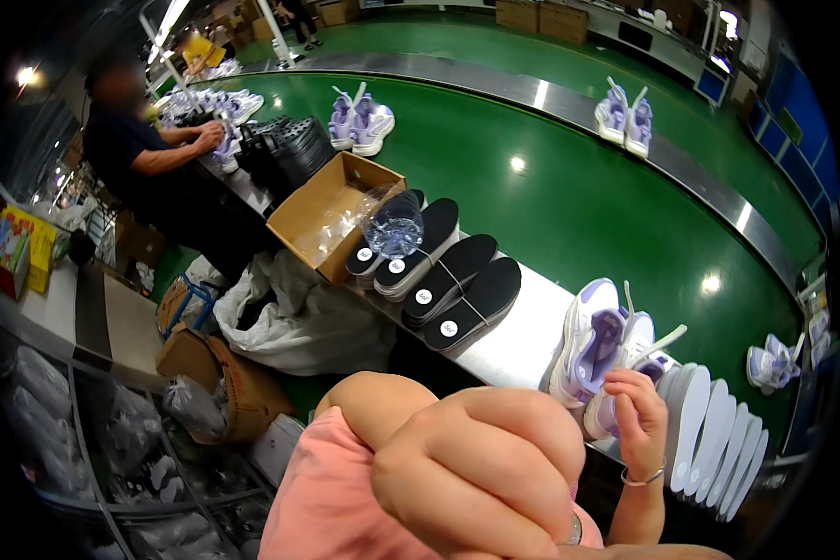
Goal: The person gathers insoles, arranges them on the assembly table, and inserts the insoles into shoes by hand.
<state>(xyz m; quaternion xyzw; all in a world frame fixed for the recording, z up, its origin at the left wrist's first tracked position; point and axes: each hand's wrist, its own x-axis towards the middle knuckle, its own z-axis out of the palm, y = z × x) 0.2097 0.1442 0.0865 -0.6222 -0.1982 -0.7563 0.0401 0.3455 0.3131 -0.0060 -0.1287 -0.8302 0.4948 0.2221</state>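
Close to the camera, my left hand (481, 471) is closed in a fist; whatever it may hold is hidden. My right hand (639, 420), with a bracelet at the wrist, is raised with half-bent fingers and no object visible in it. It overlaps a pair of white and lilac sneakers (593, 341) with upright pull tabs. I cannot tell whether it touches them. Beside that hand, a row of pale soles (705, 425) lines the bench edge. Further left lie bundled black insoles (471, 289) with round white labels.
An open cardboard box (313, 219) and clear plastic (394, 224) sit on the bench. A green conveyor belt (532, 201) carries more sneakers (625, 121). At left, a co-worker (149, 159) handles shoes. White sacks (308, 317), a carton (238, 392) and a rack (103, 439) stand nearby.
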